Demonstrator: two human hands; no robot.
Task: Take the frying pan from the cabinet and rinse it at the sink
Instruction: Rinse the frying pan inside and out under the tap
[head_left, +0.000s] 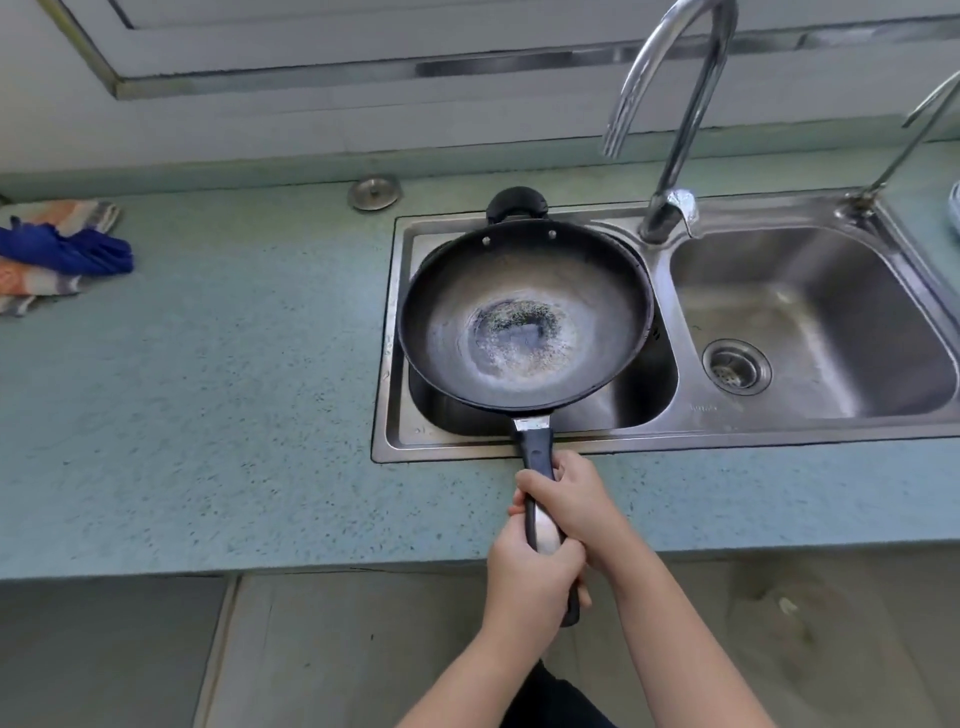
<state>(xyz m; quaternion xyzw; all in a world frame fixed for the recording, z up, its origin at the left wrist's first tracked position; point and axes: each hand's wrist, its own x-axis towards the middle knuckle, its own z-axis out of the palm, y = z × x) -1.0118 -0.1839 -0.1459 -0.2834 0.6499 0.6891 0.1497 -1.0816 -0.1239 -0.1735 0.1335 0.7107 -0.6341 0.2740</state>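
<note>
A black frying pan (524, 312) with a worn, greyish middle hangs level over the left basin of the steel double sink (660, 436). Its long black-and-silver handle points toward me. My right hand (569, 501) grips the handle further up, nearer the pan. My left hand (530, 579) grips the handle's lower end. A small black helper handle sticks out at the pan's far side. The tall chrome faucet (670, 119) curves above the divider between the basins, its spout to the right of the pan; no water runs.
The right basin (852, 291) holds only a drain strainer. A blue glove (72, 252) lies on a striped cloth at the counter's left. A round metal cap (374, 192) sits behind the sink. A thin second tap (914, 119) stands far right. The speckled counter (208, 389) spreads left.
</note>
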